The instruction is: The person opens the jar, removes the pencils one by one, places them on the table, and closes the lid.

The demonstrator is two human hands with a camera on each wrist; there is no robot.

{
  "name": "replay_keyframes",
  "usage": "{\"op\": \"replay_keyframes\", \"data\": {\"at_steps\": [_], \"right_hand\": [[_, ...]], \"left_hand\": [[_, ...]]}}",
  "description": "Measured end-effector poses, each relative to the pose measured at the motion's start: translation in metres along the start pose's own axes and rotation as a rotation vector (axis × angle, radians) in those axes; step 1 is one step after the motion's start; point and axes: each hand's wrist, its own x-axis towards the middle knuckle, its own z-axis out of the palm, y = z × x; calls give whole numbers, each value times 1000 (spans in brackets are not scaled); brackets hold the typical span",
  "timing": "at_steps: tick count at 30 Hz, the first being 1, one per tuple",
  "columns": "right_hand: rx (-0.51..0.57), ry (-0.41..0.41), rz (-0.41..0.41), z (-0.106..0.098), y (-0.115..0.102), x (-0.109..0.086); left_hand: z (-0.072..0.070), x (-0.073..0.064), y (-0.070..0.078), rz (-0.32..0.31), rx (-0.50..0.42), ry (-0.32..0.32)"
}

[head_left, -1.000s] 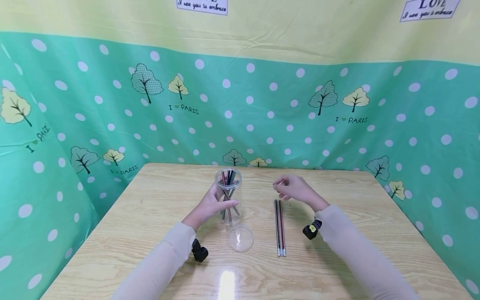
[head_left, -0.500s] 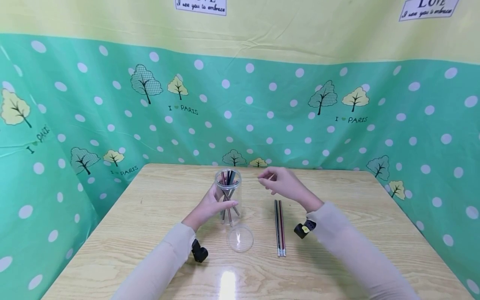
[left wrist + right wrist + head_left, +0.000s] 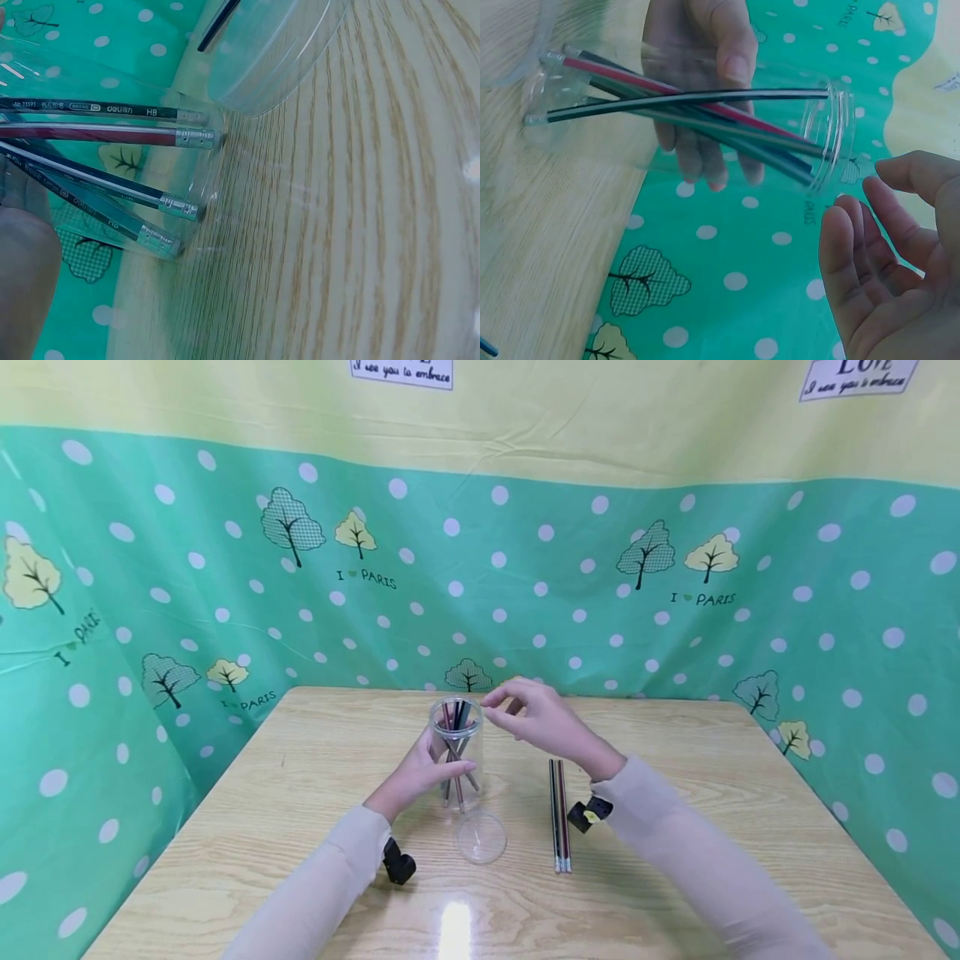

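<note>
L hand (image 3: 420, 772) curled round clear jar (image 3: 475, 750), upright on table (image 3: 675, 743). R hand (image 3: 543, 718) just beside jar top, fingers loosely bent, thumb apart, nothing seen in it. Looks part-done: lid (image 3: 482, 841) off, flat nr jar; approx. 5 pencils (image 3: 742, 95) in jar, 2 or 3 loose pencils (image 3: 563, 818) out alongside.

Yellow over white-dotted green on the curtain (image 3: 480, 589); wood-grained across the surface (image 3: 675, 735); red, green, black on the pencils (image 3: 690, 98).
</note>
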Motion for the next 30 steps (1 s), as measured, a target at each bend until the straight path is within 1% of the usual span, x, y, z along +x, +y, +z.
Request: {"op": "replay_keyframes", "data": {"at_steps": [3,7,10,12,15,19,22,27,30], "right_hand": [[-25,-22,-47,4,-6,5],[-29,-77,-95,11,-13,10],[-42,-106,-116,16,-19,13],[-72,-111,-125,19,-23,15],[-126,-115,-127,23,-28,18],[-200,-128,-121,29,-31,21],[-230,-138,-118,33,-32,21],[-282,-129,-113,37,-34,20],[-291,-146,-90,37,-36,18]], "left_hand": [[-1,0,1,11,-27,-22],[1,-4,14,9,-54,-44],[2,-7,24,10,-54,-56],[2,-7,25,11,-56,-61],[2,-7,25,28,-61,-74],[3,-8,26,33,-59,-82],[3,-10,26,26,-52,-75],[3,-10,26,22,-39,-65],[2,-9,24,16,-30,-62]]}}
